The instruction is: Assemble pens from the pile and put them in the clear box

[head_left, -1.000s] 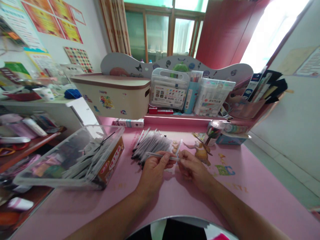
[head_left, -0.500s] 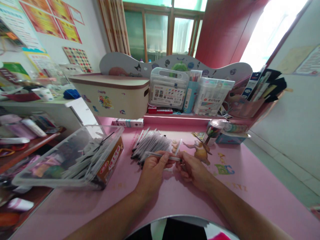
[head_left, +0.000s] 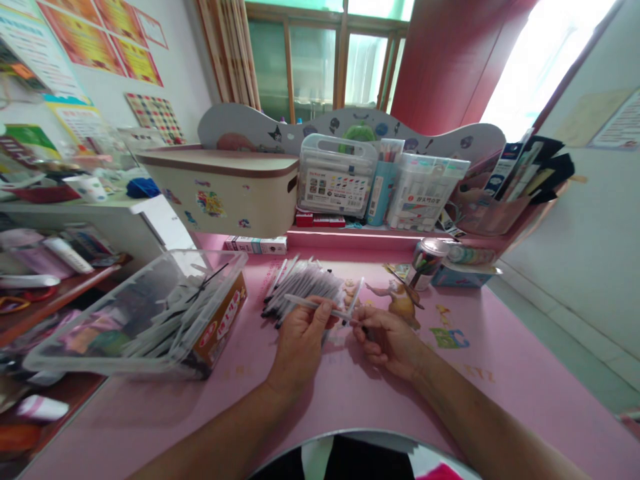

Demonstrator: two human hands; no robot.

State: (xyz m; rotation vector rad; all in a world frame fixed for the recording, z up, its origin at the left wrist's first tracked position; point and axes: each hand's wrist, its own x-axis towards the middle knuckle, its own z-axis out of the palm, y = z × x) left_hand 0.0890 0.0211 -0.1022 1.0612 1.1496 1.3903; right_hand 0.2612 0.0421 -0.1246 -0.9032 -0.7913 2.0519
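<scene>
Both my hands meet in front of the pile on the desk. My left hand (head_left: 307,330) pinches a slim, whitish pen barrel (head_left: 300,301) between thumb and fingers, its free end pointing up and left. At the barrel's other end, the fingers of my right hand (head_left: 385,333) close on a thin piece with a dark end (head_left: 364,329). Whether this piece is still joined to the barrel is hard to make out. Just behind my hands lies a heap of pale, dark-tipped pens (head_left: 305,283). A separate white stick (head_left: 357,295) lies at the pile's right.
A clear plastic bin (head_left: 175,363) with more pens stands at left. Behind are a lidded cream box (head_left: 225,193), marker cases (head_left: 337,180) and a pen holder (head_left: 493,213) on the shelf. A jar (head_left: 427,260) and a small blue box (head_left: 463,275) stand at right.
The barrel in my left hand has tilted, its left end higher. My right fingers have shifted slightly down along its other end, and a thin piece now shows between the hands.
</scene>
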